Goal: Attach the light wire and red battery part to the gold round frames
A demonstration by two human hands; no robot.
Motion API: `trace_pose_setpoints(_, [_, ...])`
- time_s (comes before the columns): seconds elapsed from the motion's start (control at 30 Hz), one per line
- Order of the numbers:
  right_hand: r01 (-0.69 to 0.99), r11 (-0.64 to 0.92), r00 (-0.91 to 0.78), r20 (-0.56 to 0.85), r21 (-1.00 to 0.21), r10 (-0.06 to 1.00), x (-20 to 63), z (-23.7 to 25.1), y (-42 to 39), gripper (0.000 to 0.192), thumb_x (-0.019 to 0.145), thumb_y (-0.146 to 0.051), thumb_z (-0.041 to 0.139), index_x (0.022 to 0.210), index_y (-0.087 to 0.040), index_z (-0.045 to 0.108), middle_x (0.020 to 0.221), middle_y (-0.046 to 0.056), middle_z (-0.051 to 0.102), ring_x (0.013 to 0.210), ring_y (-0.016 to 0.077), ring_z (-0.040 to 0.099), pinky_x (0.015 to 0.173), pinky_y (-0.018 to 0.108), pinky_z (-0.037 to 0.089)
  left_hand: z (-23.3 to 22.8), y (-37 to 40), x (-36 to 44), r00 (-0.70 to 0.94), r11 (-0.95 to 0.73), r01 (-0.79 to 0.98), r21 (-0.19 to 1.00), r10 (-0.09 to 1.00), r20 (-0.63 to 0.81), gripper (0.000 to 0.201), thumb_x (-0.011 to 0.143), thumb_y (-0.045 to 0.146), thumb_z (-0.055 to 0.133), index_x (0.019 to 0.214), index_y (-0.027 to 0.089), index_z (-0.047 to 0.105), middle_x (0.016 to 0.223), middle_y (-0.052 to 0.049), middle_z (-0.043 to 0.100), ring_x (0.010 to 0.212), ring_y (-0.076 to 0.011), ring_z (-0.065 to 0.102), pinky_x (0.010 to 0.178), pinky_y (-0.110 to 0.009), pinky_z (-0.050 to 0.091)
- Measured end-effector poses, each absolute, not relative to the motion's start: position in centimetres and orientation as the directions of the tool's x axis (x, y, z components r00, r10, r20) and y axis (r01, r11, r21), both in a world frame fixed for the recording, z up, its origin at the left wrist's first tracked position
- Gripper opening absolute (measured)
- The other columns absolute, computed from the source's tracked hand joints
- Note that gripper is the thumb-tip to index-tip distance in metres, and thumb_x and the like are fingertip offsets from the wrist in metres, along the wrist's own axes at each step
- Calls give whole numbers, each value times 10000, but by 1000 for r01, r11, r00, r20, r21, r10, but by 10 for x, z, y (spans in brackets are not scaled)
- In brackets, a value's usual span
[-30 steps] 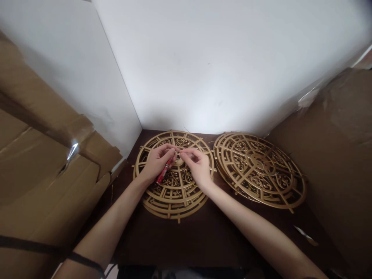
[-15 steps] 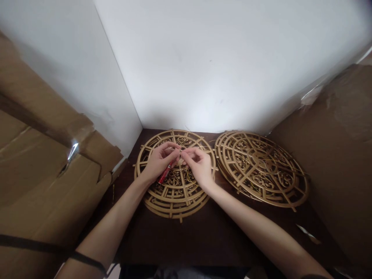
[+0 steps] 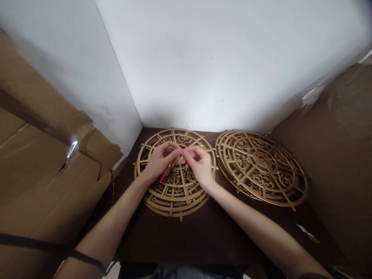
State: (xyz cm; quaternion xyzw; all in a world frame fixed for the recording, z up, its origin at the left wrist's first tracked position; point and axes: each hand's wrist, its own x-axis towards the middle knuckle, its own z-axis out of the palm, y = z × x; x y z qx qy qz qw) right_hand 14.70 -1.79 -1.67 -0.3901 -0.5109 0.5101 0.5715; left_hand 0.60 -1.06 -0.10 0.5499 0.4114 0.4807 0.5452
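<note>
The left hand (image 3: 158, 162) is gripping a thin red tool (image 3: 166, 173). The right hand (image 3: 199, 164) is pinching something tiny over the round golden fretwork disc (image 3: 174, 193). I think the tiny piece may be slipping into the gaps.

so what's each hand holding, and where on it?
The left hand grips a red pen-like tool near its upper end. The right hand pinches something tiny at the fingertips over the left gold disc; too small to identify.

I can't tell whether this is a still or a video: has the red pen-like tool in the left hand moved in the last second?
No. The red pen-like tool lies over the same left-of-centre scrollwork of the golden round fretwork disc; only the camera shifted slightly.
</note>
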Motion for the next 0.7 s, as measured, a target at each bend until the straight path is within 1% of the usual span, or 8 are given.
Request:
trace_pose_setpoints(0.2, [-225, 173, -33, 186, -959, 982, 147, -17, -17, 152, 780, -316, 652, 790, -180, 583, 582, -30, 614, 517, 106, 590, 475, 209, 428, -2, -10, 6, 180, -69, -71, 995, 980, 81, 199, 775, 315, 648, 827, 149, 550, 585, 21, 549, 481, -68, 467, 468, -184, 354])
trace_pose_setpoints(0.33, [-247, 165, -75, 189, -955, 979, 147, -19, -16, 160, 755, -294, 683, 809, -178, 587, 637, -28, 625, 579, 106, 618, 497, 196, 449, -4, -9, 5, 182, -79, -79, 994, 979, 92, 206, 783, 314, 647, 842, 148, 541, 589, 26, 556, 488, -66, 478, 473, -178, 360])
trace_pose_setpoints(0.47, [-238, 160, -84, 184, -958, 979, 147, -19, -16, 153, 746, -286, 693, 802, -171, 609, 641, -20, 635, 588, 105, 619, 515, 196, 462, -6, -8, 5, 189, -96, -95, 991, 976, 113, 206, 784, 305, 651, 854, 145, 543, 594, 29, 565, 477, -59, 477, 468, -176, 354])
trace_pose_setpoints(0.6, [-243, 157, -51, 174, -957, 983, 147, -19, -16, 158, 764, -302, 675, 795, -173, 589, 600, -30, 618, 536, 98, 600, 454, 185, 414, -6, -8, 5, 165, -103, -99, 990, 979, 118, 205, 784, 304, 653, 845, 140, 545, 584, 29, 558, 473, -58, 472, 469, -180, 355])
trace_pose_setpoints(0.7, [-278, 153, -34, 169, -948, 985, 146, -19, -15, 172, 776, -315, 658, 803, -178, 557, 673, -20, 642, 534, 93, 604, 423, 180, 380, -5, -8, 5, 141, -102, -106, 989, 983, 116, 202, 784, 303, 652, 837, 141, 543, 576, 32, 551, 465, -57, 464, 467, -182, 353])
